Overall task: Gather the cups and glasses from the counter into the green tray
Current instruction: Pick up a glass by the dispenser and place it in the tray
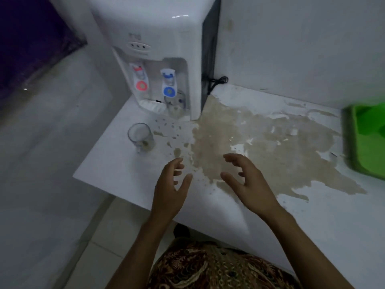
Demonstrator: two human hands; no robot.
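Note:
A clear drinking glass (140, 137) stands upright near the left edge of the white counter (116, 163), with a little residue at its bottom. A second clear glass (175, 103) sits under the blue tap of the water dispenser. The green tray (366, 140) is at the far right, cut off by the frame edge. My left hand (171, 190) hovers over the counter below and right of the first glass, fingers apart and empty. My right hand (248, 184) hovers beside it over the stained patch, also spread and empty.
A white water dispenser (166, 59) with red and blue taps stands at the back left of the counter, its black cord (217, 82) lying behind. A large brownish worn patch (270, 147) covers the counter's middle. A wall runs behind; the tiled floor lies left.

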